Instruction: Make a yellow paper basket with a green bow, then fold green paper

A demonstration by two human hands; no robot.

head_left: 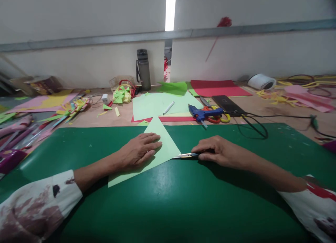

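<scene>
A light green sheet of paper, triangular in outline, lies on the green mat. Flat on its left part rests my left hand, fingers stretched out and covering some of it. My right hand grips a utility knife held low and pointing left. The blade reaches the paper's right corner along its lower edge; whether it lies under or over the paper I cannot tell. Beyond the mat are a blue glue gun and a white pen on more pale green paper.
Scissors with red and yellow handles lie beside a black power bank or phone with trailing cables. Behind stand a grey bottle and red paper. A white roll is at right, paper flowers at left.
</scene>
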